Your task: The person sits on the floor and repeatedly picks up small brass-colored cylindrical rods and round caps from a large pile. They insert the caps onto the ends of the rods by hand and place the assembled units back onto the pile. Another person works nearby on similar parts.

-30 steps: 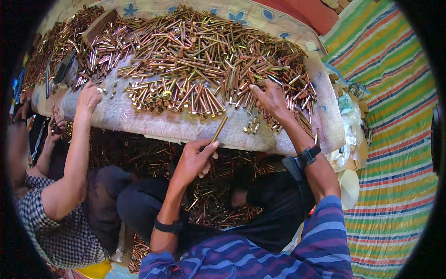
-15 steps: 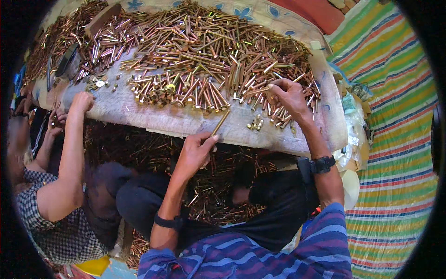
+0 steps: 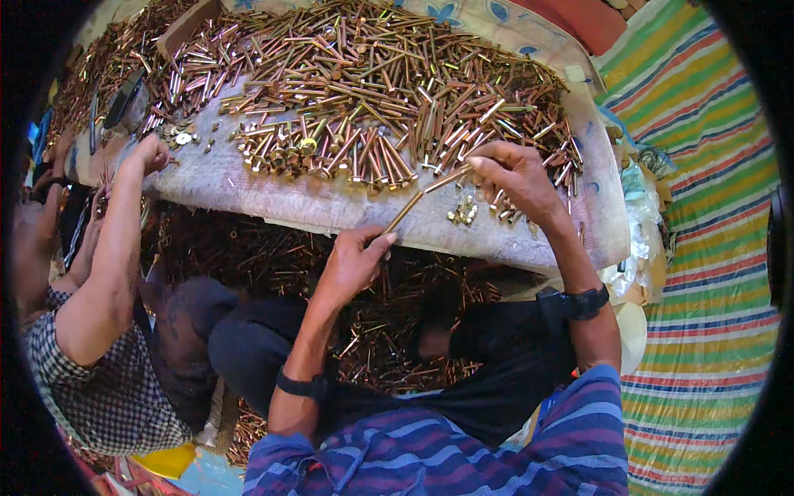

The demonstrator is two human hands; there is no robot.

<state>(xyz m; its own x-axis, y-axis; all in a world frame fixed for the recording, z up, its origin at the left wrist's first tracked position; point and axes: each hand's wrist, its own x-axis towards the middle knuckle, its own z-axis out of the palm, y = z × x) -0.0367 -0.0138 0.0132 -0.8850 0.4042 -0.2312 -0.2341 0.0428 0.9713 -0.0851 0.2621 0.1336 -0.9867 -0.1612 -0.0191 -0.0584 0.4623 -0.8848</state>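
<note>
My left hand [image 3: 357, 260] is closed, thumb and fingers pinching a gold-coloured metal rod [image 3: 404, 212] that slants up and to the right. From the other side, my right hand [image 3: 514, 178] pinches a second gold-coloured metal rod [image 3: 447, 178], which points down and to the left. The free ends of both rods nearly meet above the front of the cloth-covered table [image 3: 331, 217]; whether they touch I cannot tell. The gripped ends are hidden by my fingers. Just below my right hand lie several small brassy pieces [image 3: 463, 212].
A big heap of gold-coloured bolts [image 3: 356, 74] covers the table, with headed bolts [image 3: 285, 153] along its near side. More metal parts lie in the dark below. At left, a co-worker's hand [image 3: 149, 155] rests at the table edge beside small round pieces [image 3: 182, 138]. A striped sheet [image 3: 703, 248] spreads at right.
My right hand has brought its rod left and down, away from the heap. My left hand has moved slightly right, and the two rod ends are now close together.
</note>
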